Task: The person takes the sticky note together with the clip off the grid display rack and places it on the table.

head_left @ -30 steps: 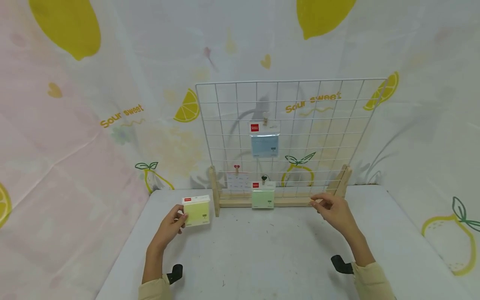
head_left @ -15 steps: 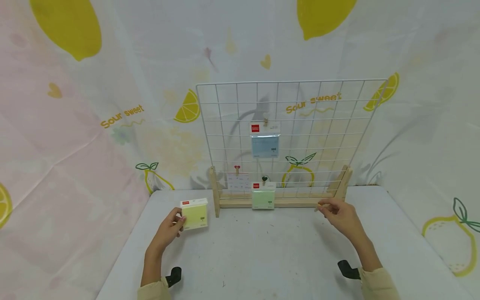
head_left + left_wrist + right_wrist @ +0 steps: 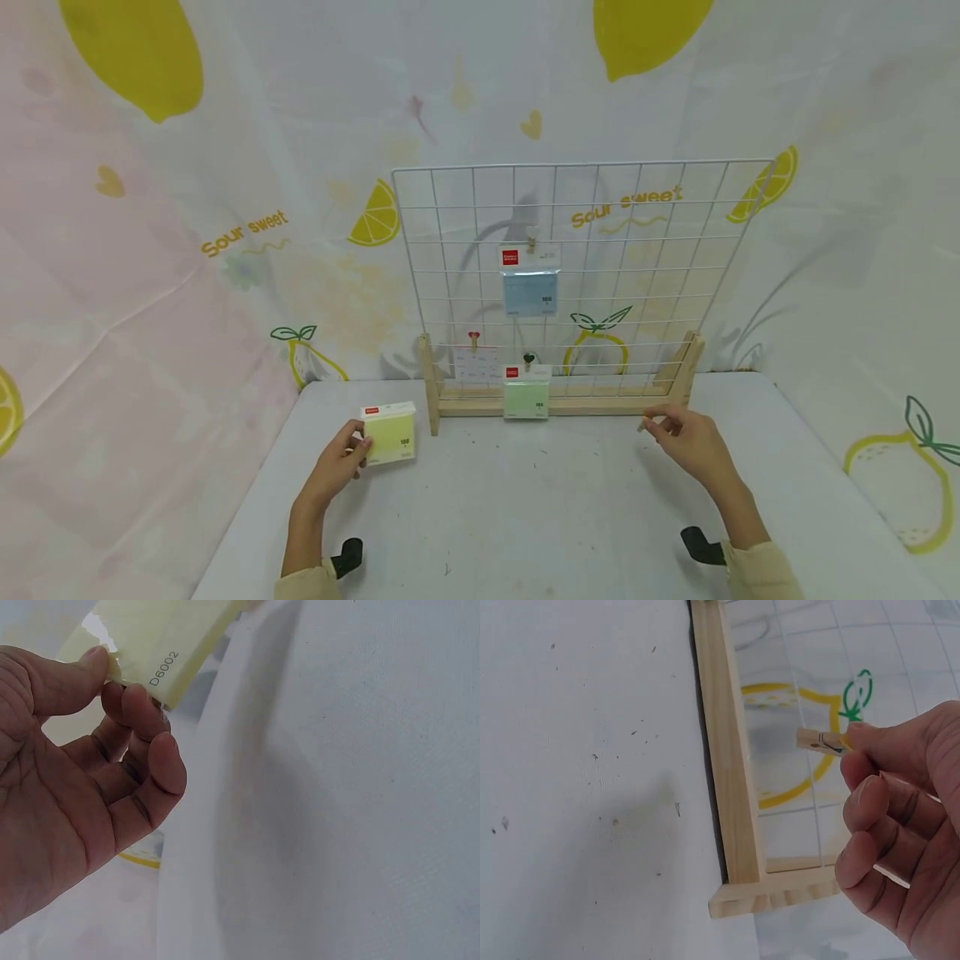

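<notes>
My left hand [image 3: 335,461] pinches the left edge of a yellow sticky-note pack [image 3: 390,437] between thumb and fingers, above the table and left of the rack. In the left wrist view the pack's side [image 3: 169,664] shows the print D6002. A small wooden clothespin [image 3: 821,741] is pinched between thumb and forefinger of my right hand [image 3: 692,442], near the rack's right foot. On the white wire grid rack [image 3: 637,268] hang a blue sticky-note pack [image 3: 530,293] and, lower down, a green sticky-note pack [image 3: 527,400], each at a clip.
A small printed card [image 3: 476,363] hangs behind the grid from a clip with a red heart [image 3: 474,335]. The rack's wooden base [image 3: 585,406] stands at the back of the white table [image 3: 510,517]. A lemon-print cloth [image 3: 315,108] hangs behind.
My right hand has moved to the right and slightly down with the clothespin. The yellow pack in my left hand has sunk a little and shifted slightly left. The hanging packs stay put.
</notes>
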